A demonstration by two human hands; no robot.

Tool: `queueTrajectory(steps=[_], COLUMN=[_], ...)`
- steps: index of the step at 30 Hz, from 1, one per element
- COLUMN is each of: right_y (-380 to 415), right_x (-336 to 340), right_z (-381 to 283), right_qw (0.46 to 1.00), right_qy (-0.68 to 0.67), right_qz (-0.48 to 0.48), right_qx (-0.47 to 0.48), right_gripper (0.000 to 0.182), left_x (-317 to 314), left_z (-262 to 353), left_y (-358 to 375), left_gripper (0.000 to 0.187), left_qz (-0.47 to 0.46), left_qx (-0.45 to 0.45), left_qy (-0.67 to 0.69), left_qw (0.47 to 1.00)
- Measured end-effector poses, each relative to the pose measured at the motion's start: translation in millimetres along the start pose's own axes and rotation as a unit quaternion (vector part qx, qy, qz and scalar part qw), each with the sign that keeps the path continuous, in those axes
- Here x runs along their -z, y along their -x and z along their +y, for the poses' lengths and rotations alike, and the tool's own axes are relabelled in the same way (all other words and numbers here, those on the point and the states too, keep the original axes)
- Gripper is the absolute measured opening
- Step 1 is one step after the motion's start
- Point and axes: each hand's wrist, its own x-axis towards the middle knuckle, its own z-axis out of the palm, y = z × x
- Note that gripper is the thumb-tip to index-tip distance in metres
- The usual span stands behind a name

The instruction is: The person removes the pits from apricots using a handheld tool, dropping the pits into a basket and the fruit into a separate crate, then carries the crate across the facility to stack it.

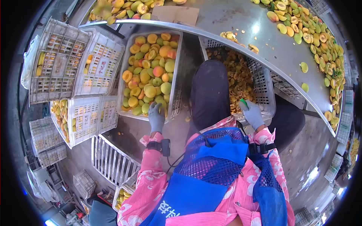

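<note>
My left hand (pixel 156 117), in a grey glove, is at the near edge of a white crate (pixel 179 49) full of yellow, green and reddish apricots (pixel 151 77). Its fingers curl around an apricot (pixel 162 110) at the crate's near right corner, partly hidden by the glove. My right hand (pixel 253 115), also gloved, is closed around a small green tool (pixel 244 103); its working end cannot be made out. That hand is over the near side of a second crate (pixel 266 90), which holds many brownish-yellow fruit scraps (pixel 239 77).
A metal table (pixel 241 22) runs across the top, bearing halved apricots (pixel 318 45) and a cardboard piece (pixel 175 15). Stacked crates (pixel 62 60) stand at left, above a slatted white crate (pixel 113 158). My knee (pixel 211 86) is between the two fruit crates.
</note>
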Motion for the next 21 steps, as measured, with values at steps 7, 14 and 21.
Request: queueTrajectory(steps=[7, 14, 21], right_y=[5.9, -16.6, -48.4], right_x=[4.8, 99.9, 252.8], right_z=[5.5, -53.0, 9.2], right_qw=[0.997, 0.99, 0.955], right_qy=[-0.062, -0.071, -0.09], right_qz=[0.022, 0.116, 0.272], right_qx=[-0.043, 0.038, 0.075], right_gripper=[0.034, 0.026, 0.031], left_x=[2.4, -54.2, 55.4], left_z=[11.7, -45.8, 129.5], left_y=[-8.2, -33.6, -134.5], left_gripper=[0.029, 0.022, 0.012], left_qz=[0.018, 0.108, 0.18], left_qx=[0.066, 0.012, -0.107], left_qy=[0.035, -0.241, 0.005], left_qw=[0.997, 0.964, 0.978])
